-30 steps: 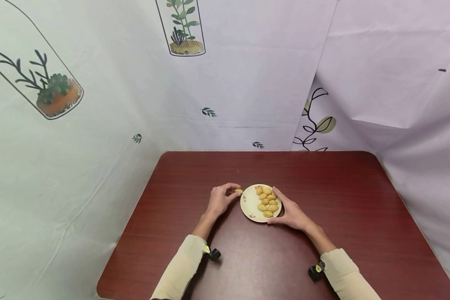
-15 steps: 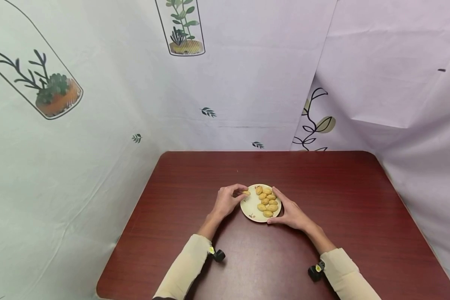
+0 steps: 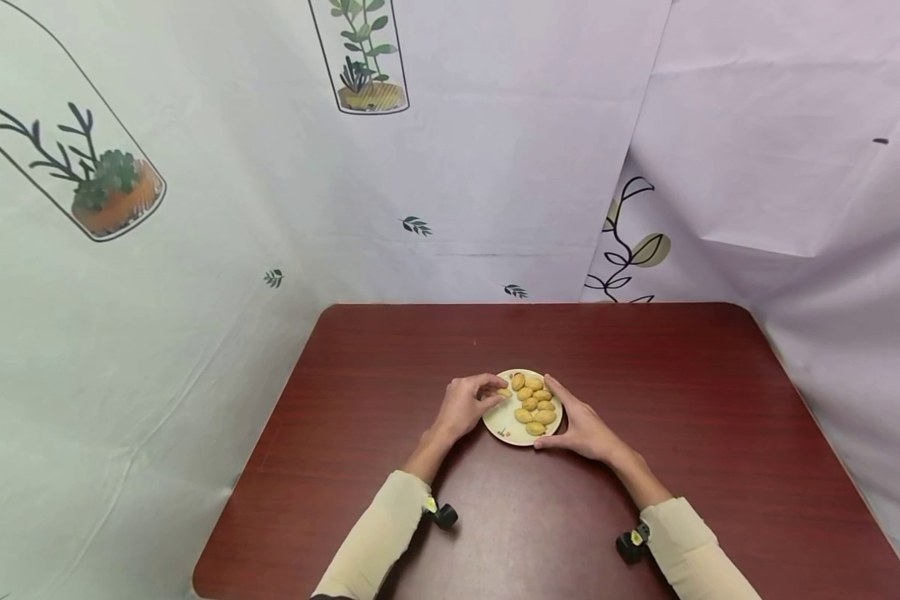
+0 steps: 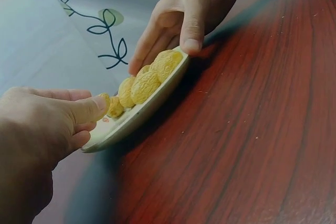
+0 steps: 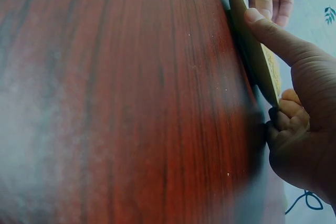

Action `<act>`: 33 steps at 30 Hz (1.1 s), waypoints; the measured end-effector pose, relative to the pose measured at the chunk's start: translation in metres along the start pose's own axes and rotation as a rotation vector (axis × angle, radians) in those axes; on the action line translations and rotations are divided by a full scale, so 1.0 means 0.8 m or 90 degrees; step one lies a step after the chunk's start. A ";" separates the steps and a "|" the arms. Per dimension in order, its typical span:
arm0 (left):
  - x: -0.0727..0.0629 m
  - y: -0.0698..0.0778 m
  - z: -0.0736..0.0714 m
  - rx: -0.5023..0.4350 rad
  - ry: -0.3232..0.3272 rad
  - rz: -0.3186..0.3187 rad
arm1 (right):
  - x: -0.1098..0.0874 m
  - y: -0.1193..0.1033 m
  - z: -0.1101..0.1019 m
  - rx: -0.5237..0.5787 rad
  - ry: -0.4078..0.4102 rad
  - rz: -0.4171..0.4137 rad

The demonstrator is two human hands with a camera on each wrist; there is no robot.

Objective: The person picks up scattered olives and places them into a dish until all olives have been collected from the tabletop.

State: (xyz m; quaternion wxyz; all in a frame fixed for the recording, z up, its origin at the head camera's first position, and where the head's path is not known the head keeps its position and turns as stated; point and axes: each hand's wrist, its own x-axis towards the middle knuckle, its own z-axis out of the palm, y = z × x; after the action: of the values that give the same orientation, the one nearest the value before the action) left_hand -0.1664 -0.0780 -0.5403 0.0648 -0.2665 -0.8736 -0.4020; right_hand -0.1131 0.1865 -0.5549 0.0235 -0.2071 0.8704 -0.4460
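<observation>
A round cream plate with small printed motifs stands on the table, several wrinkled yellow oval pieces, like dried fruit, gathered on its right half. My left hand is over the plate's left side, pinching one more wrinkled yellow oval piece between thumb and fingers. In the left wrist view that piece overlaps the nearest ones on the plate. My right hand grips the plate's right rim, thumb at the near edge and fingers round the far side. The thumb lies across the rim in the right wrist view.
The dark red wooden table extends round the plate on all sides. Pale cloth printed with plants hangs behind it and along both sides. A small black camera sits on each wrist, near the cream sleeves.
My left hand has moved right, from beside the plate's left rim to over the plate, carrying the pinched yellow piece. The right hand and the plate have stayed in place.
</observation>
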 end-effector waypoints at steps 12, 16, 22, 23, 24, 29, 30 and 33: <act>0.002 -0.003 0.007 0.080 -0.028 0.053 | -0.001 -0.001 0.000 0.001 -0.002 0.001; 0.003 -0.002 0.009 0.098 -0.036 0.060 | -0.001 -0.001 -0.001 0.002 -0.003 0.004; 0.003 0.001 0.012 0.142 -0.050 0.077 | -0.001 -0.002 -0.001 0.003 -0.001 0.001; 0.003 0.001 0.012 0.154 -0.053 0.079 | -0.001 -0.002 -0.001 0.003 0.000 0.000; 0.003 0.002 0.012 0.164 -0.056 0.081 | -0.001 -0.001 0.000 0.002 0.001 -0.001; 0.003 0.005 0.013 0.184 -0.067 0.082 | 0.000 -0.001 0.001 0.002 0.004 -0.005; 0.003 0.005 0.013 0.183 -0.069 0.082 | 0.000 0.000 0.001 0.002 0.004 -0.004; 0.003 0.004 0.013 0.184 -0.074 0.087 | 0.000 0.000 0.001 0.007 0.004 -0.003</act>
State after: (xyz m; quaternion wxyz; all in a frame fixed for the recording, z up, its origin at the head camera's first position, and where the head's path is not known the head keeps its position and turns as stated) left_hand -0.1657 -0.0678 -0.5444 0.0791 -0.3356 -0.9046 -0.2506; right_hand -0.1126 0.1861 -0.5553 0.0209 -0.2077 0.8676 -0.4513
